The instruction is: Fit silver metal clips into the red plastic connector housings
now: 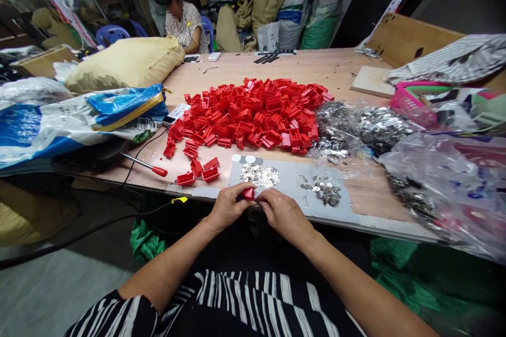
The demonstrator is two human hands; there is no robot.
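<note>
A small red plastic housing (249, 194) is pinched in my left hand (229, 206), just over the table's front edge. My right hand (282, 214) is closed with its fingertips against the right end of that housing; whether a small part sits between them is hidden. Right beyond my hands, a grey mat (292, 171) bears a pile of shiny flat metal pieces (261, 175) and, to the right, a second pile of small metal parts (326, 190). A large heap of red plastic housings (253, 110) lies behind, with several loose ones (197, 168) at the left.
Clear plastic bags of metal parts (379, 129) lie on the right, near a pink basket (407, 96). A red-tipped metal lever (144, 164) juts out at the left, below a printed sack (79, 121). Across the table sits another person (190, 26).
</note>
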